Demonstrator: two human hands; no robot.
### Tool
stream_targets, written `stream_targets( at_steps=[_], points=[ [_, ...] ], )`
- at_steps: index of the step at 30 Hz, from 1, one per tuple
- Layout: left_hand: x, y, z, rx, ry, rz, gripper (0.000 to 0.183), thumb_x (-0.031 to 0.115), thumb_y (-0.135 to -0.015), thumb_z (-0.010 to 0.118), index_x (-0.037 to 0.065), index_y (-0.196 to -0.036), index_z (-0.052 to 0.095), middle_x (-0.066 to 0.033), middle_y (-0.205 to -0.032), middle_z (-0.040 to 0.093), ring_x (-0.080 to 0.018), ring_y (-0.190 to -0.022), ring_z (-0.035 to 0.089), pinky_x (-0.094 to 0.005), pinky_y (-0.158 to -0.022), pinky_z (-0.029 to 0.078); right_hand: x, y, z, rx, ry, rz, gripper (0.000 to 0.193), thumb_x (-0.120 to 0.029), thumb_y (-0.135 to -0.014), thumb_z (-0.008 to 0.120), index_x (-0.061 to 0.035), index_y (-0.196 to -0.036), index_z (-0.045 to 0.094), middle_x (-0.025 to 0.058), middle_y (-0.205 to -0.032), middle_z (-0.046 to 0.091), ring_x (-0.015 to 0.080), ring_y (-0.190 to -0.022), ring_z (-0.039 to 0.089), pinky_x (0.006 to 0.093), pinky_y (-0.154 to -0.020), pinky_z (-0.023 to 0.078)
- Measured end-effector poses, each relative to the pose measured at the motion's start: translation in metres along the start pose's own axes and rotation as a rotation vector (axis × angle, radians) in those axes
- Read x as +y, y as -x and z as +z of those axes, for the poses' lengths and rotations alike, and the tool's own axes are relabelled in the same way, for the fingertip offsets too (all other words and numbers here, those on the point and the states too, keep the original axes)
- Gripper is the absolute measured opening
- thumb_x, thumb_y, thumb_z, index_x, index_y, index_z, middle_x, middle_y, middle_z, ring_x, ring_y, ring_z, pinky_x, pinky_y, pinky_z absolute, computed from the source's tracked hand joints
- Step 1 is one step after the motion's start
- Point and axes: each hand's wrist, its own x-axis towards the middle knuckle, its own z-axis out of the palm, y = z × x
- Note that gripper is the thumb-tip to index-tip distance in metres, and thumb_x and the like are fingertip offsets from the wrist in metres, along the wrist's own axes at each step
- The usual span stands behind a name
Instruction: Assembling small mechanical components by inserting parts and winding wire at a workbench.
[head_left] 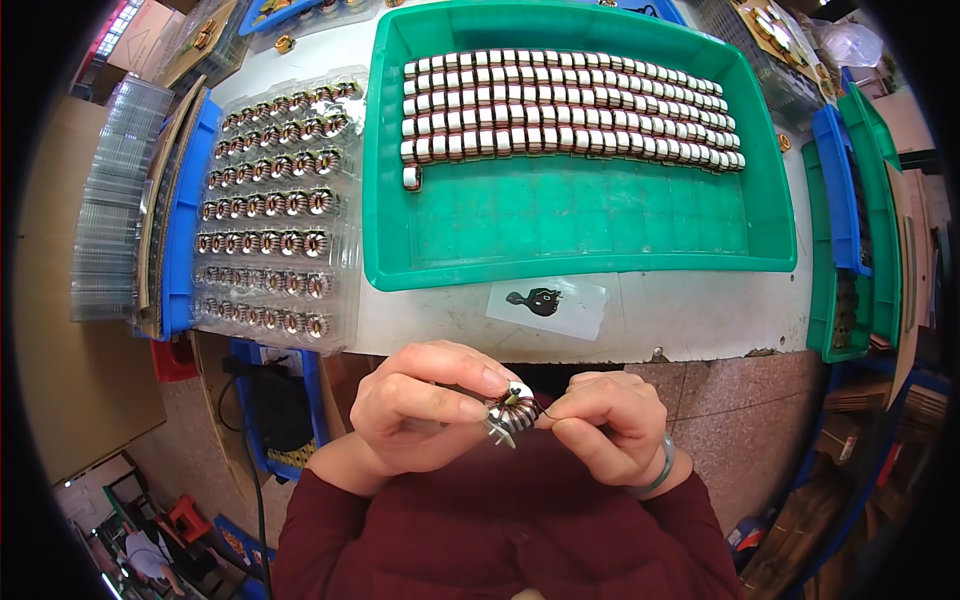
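My left hand is closed on a small toroidal coil, a ring wound with dark copper-coloured wire with a white part on top and metal pins at its lower side. The coil is held in front of my chest, just off the table's near edge. My right hand, beside it, pinches a thin dark wire end that runs from the coil. Beyond the hands, a white sheet with a dark smear or small black object on it lies on the table.
A green bin holds several tight rows of white-topped coils along its far side. To the left, a clear plastic tray carries rows of wound coils. Stacked clear trays and blue crates stand at the far left; more crates at the right.
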Motion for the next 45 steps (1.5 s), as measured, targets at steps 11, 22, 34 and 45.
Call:
stream_targets(
  at_steps=[11, 22, 34, 45],
  points=[
    [-0.0004, -0.0002, 0.0014, 0.018, 0.042, -0.006, 0.027, -0.011, -0.071, 0.066, 0.003, -0.09, 0.053, -0.0143, -0.099, 0.059, -0.0267, -0.079, 0.064, -0.033, -0.067, 0.057, 0.0022, 0.0024, -0.0014, -0.017, -0.094, 0.03, 0.009, 0.004, -0.074, 0.061, -0.0007, -0.081, 0.064, 0.0031, -0.063, 0.058, 0.0119, -0.047, 0.042, 0.0217, -0.045, 0.034],
    [-0.0001, 0.0014, 0.0023, 0.009, -0.017, -0.008, 0.026, -0.009, -0.071, 0.067, 0.004, -0.09, 0.054, -0.0137, -0.099, 0.06, -0.0256, -0.08, 0.064, -0.0327, -0.068, 0.056, -0.0023, -0.0016, 0.0026, 0.056, -0.018, 0.003, 0.01, 0.004, -0.073, 0.062, -0.0007, -0.082, 0.064, 0.0031, -0.064, 0.059, 0.0119, -0.045, 0.041, 0.0213, -0.045, 0.034],
    [0.0018, -0.0006, 0.0027, -0.05, -0.175, 0.03, 0.022, -0.003, -0.076, 0.065, 0.009, -0.09, 0.052, -0.0111, -0.095, 0.056, -0.0234, -0.073, 0.061, -0.0317, -0.062, 0.055, -0.0029, -0.0047, 0.0024, 0.046, 0.172, -0.104, 0.009, 0.004, -0.07, 0.058, -0.0009, -0.077, 0.059, 0.0054, -0.06, 0.057, 0.0137, -0.044, 0.039, 0.023, -0.043, 0.033],
    [0.003, -0.0013, 0.0031, -0.05, -0.158, 0.007, 0.023, -0.004, -0.075, 0.066, 0.008, -0.09, 0.053, -0.0109, -0.096, 0.057, -0.0238, -0.076, 0.062, -0.0317, -0.064, 0.055, -0.0028, -0.0001, -0.001, 0.037, 0.144, -0.048, 0.011, 0.003, -0.071, 0.063, -0.0014, -0.08, 0.064, 0.0008, -0.059, 0.055, 0.0118, -0.044, 0.039, 0.022, -0.043, 0.033]
  ],
)
